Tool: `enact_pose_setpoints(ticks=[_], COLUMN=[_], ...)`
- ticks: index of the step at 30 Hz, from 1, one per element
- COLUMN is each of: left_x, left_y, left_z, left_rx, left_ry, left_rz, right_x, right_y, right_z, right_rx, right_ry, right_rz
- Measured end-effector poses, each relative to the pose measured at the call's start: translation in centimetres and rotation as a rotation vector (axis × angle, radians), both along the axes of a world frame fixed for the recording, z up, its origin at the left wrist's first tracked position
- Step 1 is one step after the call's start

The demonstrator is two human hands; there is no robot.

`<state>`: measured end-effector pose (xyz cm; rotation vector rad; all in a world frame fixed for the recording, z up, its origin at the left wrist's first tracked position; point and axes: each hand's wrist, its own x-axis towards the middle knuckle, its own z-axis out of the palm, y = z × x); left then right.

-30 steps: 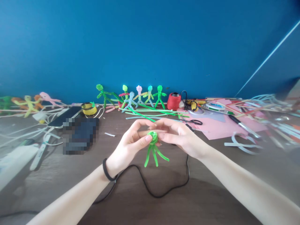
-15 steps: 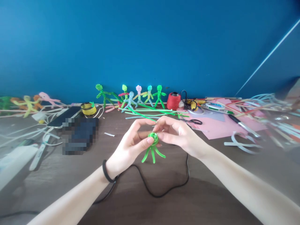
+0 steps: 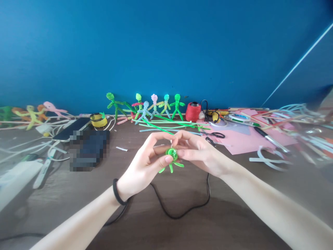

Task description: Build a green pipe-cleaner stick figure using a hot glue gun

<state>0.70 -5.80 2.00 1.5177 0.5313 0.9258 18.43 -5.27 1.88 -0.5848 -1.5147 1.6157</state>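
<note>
A small green pipe-cleaner piece [image 3: 171, 152] with a coiled round top and several short legs hangs between my hands above the table. My left hand [image 3: 145, 163] pinches its left side, with the thumb on the coil. From the right, my right hand [image 3: 200, 152] holds the coil between thumb and fingers. The fingertips of both hands almost meet above the coil. Behind them lie loose green pipe cleaners [image 3: 179, 123]. A black band circles my left wrist.
Pipe-cleaner figures [image 3: 177, 106] lean along the blue wall beside a red thread spool [image 3: 193, 111]. Scissors [image 3: 217, 134] and pink paper [image 3: 236, 144] lie right. Phones, cables and a yellow tape roll [image 3: 98, 120] are left. A black cable [image 3: 179, 217] runs below my hands.
The green piece has tilted, so its legs look shorter and higher and its coiled top faces more toward me. Both hands keep their hold with small finger shifts.
</note>
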Motion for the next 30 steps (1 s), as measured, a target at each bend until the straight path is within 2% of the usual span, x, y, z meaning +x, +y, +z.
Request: enact_pose_setpoints(ticks=[18,30], left_x=[-0.05,0.03], left_y=[0.04,-0.01], left_z=[-0.29,-0.22], left_rx=[0.067,0.105], left_ry=[0.001,0.026], left_rz=[-0.01,0.009], right_x=[0.02,-0.14], right_y=[-0.23,-0.46], right_z=[0.34,0.7], right_rx=[-0.057,0.033], right_ry=[-0.005,-0.11], right_rz=[0.033,-0.027])
